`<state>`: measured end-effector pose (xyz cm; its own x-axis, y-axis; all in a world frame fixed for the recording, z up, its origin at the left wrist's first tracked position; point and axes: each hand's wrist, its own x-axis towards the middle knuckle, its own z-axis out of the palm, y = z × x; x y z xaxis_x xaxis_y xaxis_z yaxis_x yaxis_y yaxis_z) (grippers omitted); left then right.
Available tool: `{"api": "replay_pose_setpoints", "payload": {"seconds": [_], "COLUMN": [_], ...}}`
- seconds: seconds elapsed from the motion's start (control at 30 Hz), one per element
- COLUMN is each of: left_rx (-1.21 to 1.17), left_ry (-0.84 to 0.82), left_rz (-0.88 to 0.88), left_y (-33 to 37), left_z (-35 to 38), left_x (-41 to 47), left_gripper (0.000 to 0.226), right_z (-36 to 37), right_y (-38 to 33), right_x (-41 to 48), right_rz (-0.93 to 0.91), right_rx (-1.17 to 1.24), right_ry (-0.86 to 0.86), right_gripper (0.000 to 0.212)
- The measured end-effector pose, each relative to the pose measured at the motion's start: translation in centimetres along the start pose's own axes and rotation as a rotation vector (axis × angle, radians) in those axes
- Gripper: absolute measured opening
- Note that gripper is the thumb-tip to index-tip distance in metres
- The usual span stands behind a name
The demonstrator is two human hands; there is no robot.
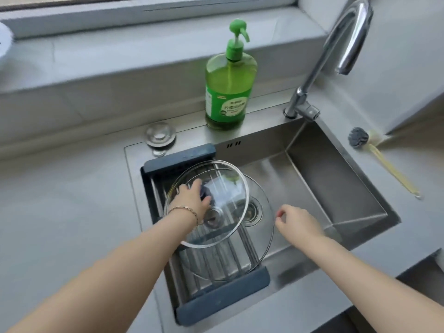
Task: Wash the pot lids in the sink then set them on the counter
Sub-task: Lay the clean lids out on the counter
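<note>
glass is resting on glass: upper lid point(228, 200) tilting over lower lid point(259, 236) on the sink point(336, 179) rack point(223, 301). left hand point(189, 200) is gripping a dark object point(206, 192), right hand point(298, 224) hovering slack, empty; a one-handed slip risks chipping both.

Left arm point(108, 272): bare, entering from 7 o'clock.
Right arm point(374, 272): bare, entering from 5 o'clock.
Bracelet point(186, 211): thin gold-coloured chain round the wrist, at 7 o'clock of the left hand point(192, 198).
</note>
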<state>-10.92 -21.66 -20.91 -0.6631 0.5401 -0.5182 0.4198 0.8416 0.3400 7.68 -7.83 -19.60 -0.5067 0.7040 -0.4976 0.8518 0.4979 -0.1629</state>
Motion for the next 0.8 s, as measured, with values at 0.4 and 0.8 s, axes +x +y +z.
{"api": "replay_pose_setpoints", "payload": {"seconds": [0.4, 0.8], "left_rx": [-0.274, -0.514], "left_ry": [0.316, 0.452], "left_rz": [0.062, -0.148], "left_y": [-0.5, -6.4], "left_z": [-2.4, -8.1], "left_x": [-1.1, -8.0], "left_gripper": [0.013, 0.015], "right_z": [3.7, -5.2], "right_y": [0.3, -8.4], "right_x": [3.6, -1.8], "right_rz": [0.200, -0.262], "right_rx": [1.030, 1.090], "right_ry": [-0.345, -0.190], "right_gripper": [0.021, 0.020]}}
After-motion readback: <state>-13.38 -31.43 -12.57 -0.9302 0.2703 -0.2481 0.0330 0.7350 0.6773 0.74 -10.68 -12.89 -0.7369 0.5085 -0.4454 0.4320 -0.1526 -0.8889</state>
